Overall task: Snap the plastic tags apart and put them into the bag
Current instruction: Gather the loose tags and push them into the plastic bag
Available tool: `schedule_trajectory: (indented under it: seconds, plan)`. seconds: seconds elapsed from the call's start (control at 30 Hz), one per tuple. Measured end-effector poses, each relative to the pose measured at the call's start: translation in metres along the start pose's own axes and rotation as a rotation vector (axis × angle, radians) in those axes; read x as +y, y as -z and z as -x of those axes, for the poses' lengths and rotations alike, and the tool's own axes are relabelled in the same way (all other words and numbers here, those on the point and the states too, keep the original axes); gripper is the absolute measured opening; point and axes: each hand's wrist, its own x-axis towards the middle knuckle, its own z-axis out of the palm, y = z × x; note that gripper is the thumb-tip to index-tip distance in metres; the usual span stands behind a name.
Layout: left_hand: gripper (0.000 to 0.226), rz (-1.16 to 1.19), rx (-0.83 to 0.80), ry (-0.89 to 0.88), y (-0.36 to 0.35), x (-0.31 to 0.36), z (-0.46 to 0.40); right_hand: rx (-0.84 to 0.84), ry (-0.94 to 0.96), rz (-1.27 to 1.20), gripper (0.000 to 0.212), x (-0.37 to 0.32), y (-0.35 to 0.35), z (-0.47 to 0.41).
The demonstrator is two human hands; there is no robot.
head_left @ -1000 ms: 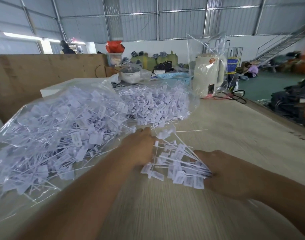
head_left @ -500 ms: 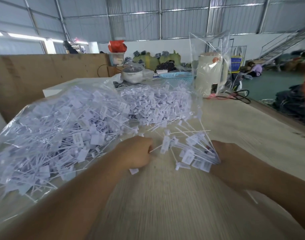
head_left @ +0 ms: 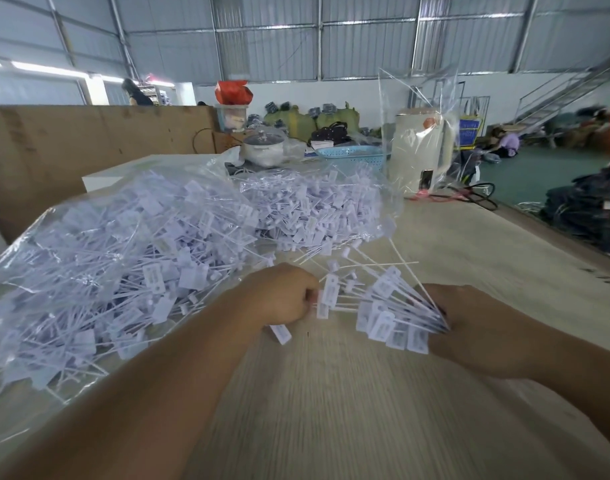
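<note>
The tags (head_left: 383, 306) are white plastic: flat rectangular heads w/ faint print, each on a long thin stem. A bunch of them is fanned out at centre-right of the frame, stems converging at the right hand (head_left: 476, 327), heads spread toward centre and upper left. The stem ends are gripped in the right hand, fingers curled round them. The left hand (head_left: 282, 299), at frame centre, is closed in a fist around a few tags (head_left: 326, 296) at the fan's left edge; one head (head_left: 281, 333) is seen sticking out below the fist. Both hands are held just above the table (head_left: 331, 410), a pale wood-grain top, near each other w/ the fan between them.

A clear bag (head_left: 106, 265), packed w/ the same tags, is laid on the table at left, just beside the left forearm. A 2nd clear bag (head_left: 317, 209) of tags is seen behind, at upper centre, its open top standing up at approx. upper right.
</note>
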Motion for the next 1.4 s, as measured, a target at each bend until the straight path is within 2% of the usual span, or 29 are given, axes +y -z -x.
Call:
schedule_trajectory:
  seconds: [0.17, 0.33, 0.4, 0.5, 0.57, 0.63, 0.8, 0.93, 1.0, 1.07, 1.13, 1.17, 1.2, 1.27, 1.3, 1.33, 1.37, 1.4]
  plan:
    - [0.018, -0.037, -0.054, 0.016, 0.003, 0.01, 0.009, 0.091, -0.159, -0.036, 0.026, 0.005, 0.003, 0.0]
    - [0.017, 0.239, -0.055, 0.134, 0.006, 0.029, 0.026, 0.258, -0.446, -0.539, 0.03, -0.001, -0.004, -0.005]
    - [0.015, 0.449, -0.019, 0.204, 0.001, 0.041, 0.033, 0.295, -0.492, -0.695, 0.02, -0.009, -0.015, -0.009]
    - [0.018, 0.655, 0.051, 0.234, -0.008, 0.063, 0.044, 0.262, -0.538, -0.928, 0.006, -0.028, -0.032, -0.018]
    - [0.021, 0.65, 0.096, 0.223, -0.016, 0.077, 0.052, 0.186, -0.565, -1.127, 0.005, -0.038, -0.04, -0.025]
    - [0.023, 0.606, 0.146, 0.202, -0.023, 0.087, 0.059, 0.12, -0.53, -1.25, 0.007, -0.047, -0.045, -0.031]
    - [0.009, 0.438, 0.172, 0.087, -0.013, 0.09, 0.078, 0.005, -0.346, -1.24, 0.008, -0.064, -0.05, -0.038]
    - [0.011, 0.321, 0.148, -0.007, -0.003, 0.077, 0.094, -0.036, -0.293, -1.156, 0.003, -0.078, -0.049, -0.044]
    - [0.025, 0.363, 0.118, -0.056, 0.005, 0.065, 0.104, -0.013, -0.211, -1.151, 0.013, -0.084, -0.047, -0.047]
    - [0.026, 0.49, 0.103, -0.078, 0.015, 0.048, 0.115, 0.017, -0.128, -1.12, 0.019, -0.089, -0.045, -0.05]
    - [0.026, 0.642, 0.217, -0.053, 0.025, 0.027, 0.125, 0.016, -0.073, -1.105, 0.019, -0.093, -0.044, -0.053]
    - [0.025, 0.656, 0.347, -0.006, 0.031, 0.014, 0.129, 0.001, -0.065, -1.116, 0.018, -0.096, -0.043, -0.054]
    - [0.026, 0.586, 0.511, 0.077, 0.036, 0.0, 0.133, -0.024, -0.057, -1.122, 0.018, -0.1, -0.043, -0.055]
    - [0.041, 0.252, 0.819, 0.294, 0.048, -0.032, 0.139, -0.081, -0.025, -1.095, 0.024, -0.107, -0.045, -0.056]
    - [0.053, 0.066, 0.861, 0.419, 0.052, -0.049, 0.143, -0.113, 0.003, -1.074, 0.026, -0.111, -0.047, -0.058]
    - [0.06, -0.096, 0.812, 0.542, 0.056, -0.064, 0.146, -0.146, 0.033, -1.058, 0.027, -0.114, -0.048, -0.058]
    - [0.059, -0.228, 0.737, 0.647, 0.058, -0.078, 0.15, -0.184, 0.066, -1.04, 0.027, -0.118, -0.05, -0.06]
    - [0.049, -0.322, 0.668, 0.722, 0.059, -0.089, 0.154, -0.221, 0.105, -1.011, 0.027, -0.123, -0.051, -0.061]
